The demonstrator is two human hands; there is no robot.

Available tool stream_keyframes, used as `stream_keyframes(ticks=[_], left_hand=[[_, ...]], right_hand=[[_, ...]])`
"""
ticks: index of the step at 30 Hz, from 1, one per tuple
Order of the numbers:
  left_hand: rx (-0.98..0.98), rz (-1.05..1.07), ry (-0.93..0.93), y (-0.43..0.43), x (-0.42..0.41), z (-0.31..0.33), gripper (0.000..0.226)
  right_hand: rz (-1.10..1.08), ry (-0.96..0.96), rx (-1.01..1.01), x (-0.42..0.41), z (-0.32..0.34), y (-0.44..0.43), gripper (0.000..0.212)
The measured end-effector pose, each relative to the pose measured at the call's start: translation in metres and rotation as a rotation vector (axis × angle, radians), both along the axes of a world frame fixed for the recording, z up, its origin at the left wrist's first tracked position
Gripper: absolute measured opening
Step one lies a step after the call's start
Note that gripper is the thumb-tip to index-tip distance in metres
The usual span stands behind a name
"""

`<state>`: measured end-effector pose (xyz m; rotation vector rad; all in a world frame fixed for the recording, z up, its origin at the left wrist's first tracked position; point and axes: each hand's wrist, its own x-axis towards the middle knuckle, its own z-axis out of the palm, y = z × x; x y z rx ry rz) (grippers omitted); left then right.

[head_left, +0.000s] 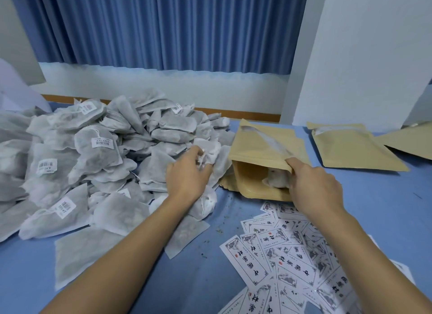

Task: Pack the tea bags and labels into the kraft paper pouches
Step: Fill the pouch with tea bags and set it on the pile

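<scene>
**Tea bag gripped, pouch mouth held open**

The tea bag [211, 153] I'm after sits at the right edge of the heap [93, 154]. My left hand [187, 175] has its fingers curled round it, bunching the white paper. Just to its right lies the kraft pouch [259, 145], long axis running toward the far edge of the worktop [140, 278], mouth gaping back toward the near edge. My right hand [313, 185] pinches the upper lip and lifts it. So the carry looks short and rightward, with the left hand nearest. A packed bag [277, 179] shows inside; my right hand hides the rest. The left fingertips are buried, so one bag or two, I can't tell. The labels [292, 255] fan out at the near right corner, cut off.
</scene>
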<state>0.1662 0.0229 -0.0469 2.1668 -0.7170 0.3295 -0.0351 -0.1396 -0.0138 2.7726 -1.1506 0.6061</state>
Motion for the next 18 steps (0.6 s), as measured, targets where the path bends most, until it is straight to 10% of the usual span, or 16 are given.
stream_keyframes(ticks=[9, 18], left_hand=[[-0.610, -0.222, -0.434, -0.007, -0.038, 0.001, 0.004], [-0.177, -0.660, -0.913, -0.007, -0.093, -0.002, 0.013]], right_hand=[[0.012, -0.014, 0.029, -0.001, 0.001, -0.002, 0.037], [0.086, -0.054, 0.067, -0.004, 0.002, -0.009, 0.030]])
